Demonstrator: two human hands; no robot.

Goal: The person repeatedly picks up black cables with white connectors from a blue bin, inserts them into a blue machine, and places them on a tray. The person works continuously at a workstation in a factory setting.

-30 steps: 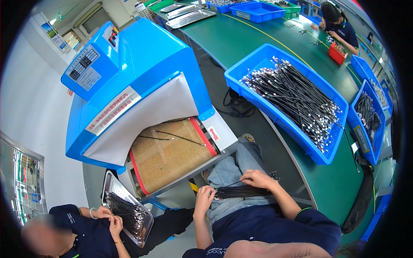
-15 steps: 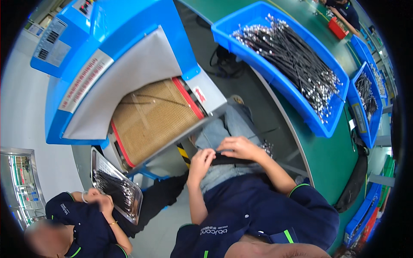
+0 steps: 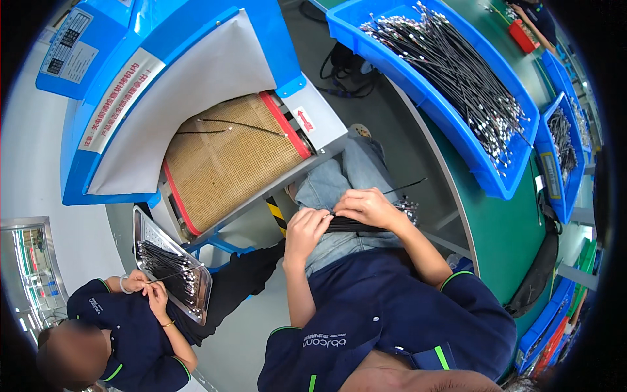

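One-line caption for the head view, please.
Seated person's left hand and right hand hold a bundle of black cables on their lap, beside a blue conveyor machine.

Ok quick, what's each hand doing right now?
Left hand: closed on one end of the black cable bundle.
Right hand: closed over the same bundle.

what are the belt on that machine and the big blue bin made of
The conveyor belt looks like tan woven mesh, matte, with a visible weave; the fibre cannot be told. The blue bin looks like moulded plastic, smooth and slightly glossy, with thick rounded walls.
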